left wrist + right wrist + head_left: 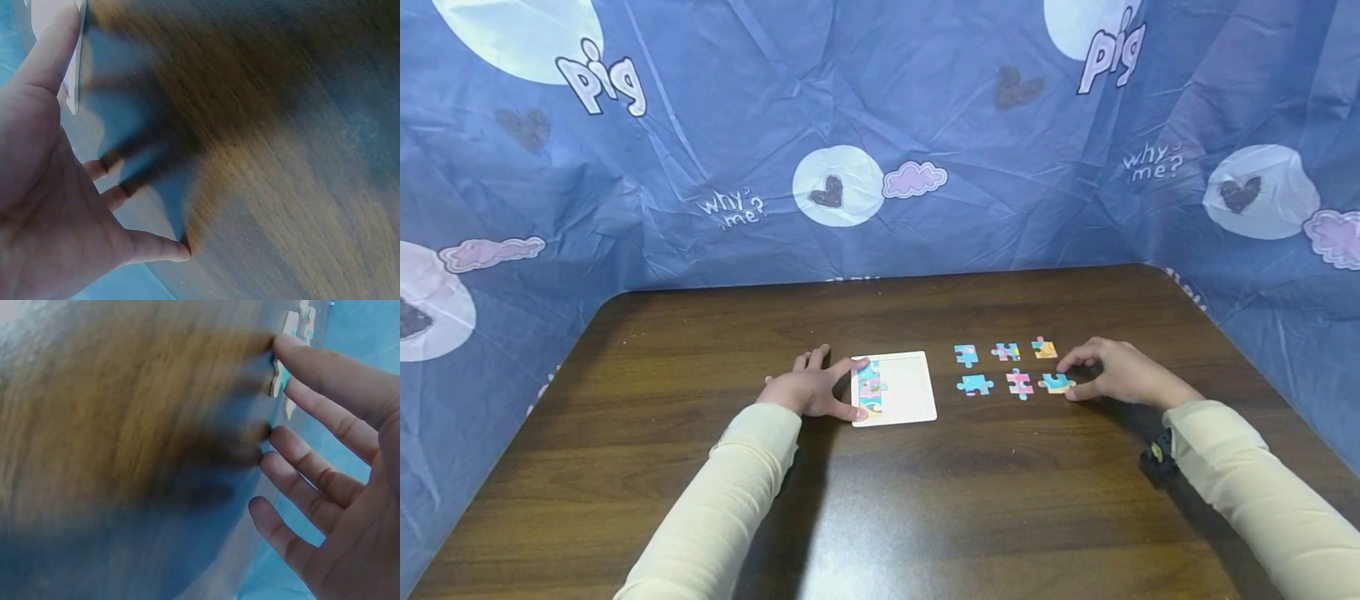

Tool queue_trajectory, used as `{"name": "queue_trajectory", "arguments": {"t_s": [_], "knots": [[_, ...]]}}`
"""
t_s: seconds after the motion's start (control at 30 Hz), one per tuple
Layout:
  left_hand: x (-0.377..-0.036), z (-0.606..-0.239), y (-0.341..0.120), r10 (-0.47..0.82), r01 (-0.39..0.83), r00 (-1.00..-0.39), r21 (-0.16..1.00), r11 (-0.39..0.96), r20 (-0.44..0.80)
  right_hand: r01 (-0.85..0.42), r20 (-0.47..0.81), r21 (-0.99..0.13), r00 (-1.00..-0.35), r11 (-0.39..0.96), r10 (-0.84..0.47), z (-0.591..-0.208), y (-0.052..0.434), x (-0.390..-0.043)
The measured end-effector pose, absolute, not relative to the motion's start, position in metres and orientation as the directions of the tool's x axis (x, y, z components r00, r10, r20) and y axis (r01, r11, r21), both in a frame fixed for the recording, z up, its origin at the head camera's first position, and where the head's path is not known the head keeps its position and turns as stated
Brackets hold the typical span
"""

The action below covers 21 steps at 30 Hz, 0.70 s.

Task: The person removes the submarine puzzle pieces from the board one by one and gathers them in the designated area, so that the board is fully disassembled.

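A blue printed cloth (pixel 850 92) stands behind and along the sides, probably to screen off whatever lies beyond the brown counter (pixel 925 508), whose flat top lets thin pieces lie level. Pale sleeves (pixel 715 508) reach in from the near edge, one to each side, the cuffs well back from the fingers. The left hand (pixel 808 393) is spread wide, thumb and forefinger lying almost straight at the two left corners of the white tray (pixel 912 390), most likely to steady it; the other fingertips rest on the counter as a prop. The right hand (pixel 1116 375) bends lightly at the rightmost near piece (pixel 1056 382), with thumb and forefinger at its opposite edges and the remaining fingers loose; whether they squeeze it I cannot tell. The tray sits between the hands, its bare side facing the loose pieces, perhaps to shorten the reach. A picture strip (pixel 871 388) of joined pieces fills its left side. Just to the tray's right, six loose pieces, including the one at the fingers, lie apart in two rows of three, seemingly spaced so each can be told and taken singly.
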State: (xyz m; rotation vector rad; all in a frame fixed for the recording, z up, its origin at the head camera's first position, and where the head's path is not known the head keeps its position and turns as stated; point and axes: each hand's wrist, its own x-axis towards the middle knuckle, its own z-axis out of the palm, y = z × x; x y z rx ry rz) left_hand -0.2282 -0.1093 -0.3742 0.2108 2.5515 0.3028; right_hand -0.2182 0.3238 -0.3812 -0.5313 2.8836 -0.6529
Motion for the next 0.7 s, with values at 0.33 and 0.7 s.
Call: {"name": "queue_trajectory", "arguments": {"t_s": [0.33,0.7], "knots": [[-0.225,-0.372,-0.111,0.208,0.085,-0.832,0.251,0.964,-0.514,-0.343,0.034,-0.522,-0.923,0.781,-0.383,-0.371,0.307,-0.220],[-0.219,-0.363,-0.110,0.228,0.106,-0.843,0.266,0.958,-0.488,-0.394,0.090,-0.592,-0.899,0.703,-0.429,-0.356,0.250,-0.223]]}}
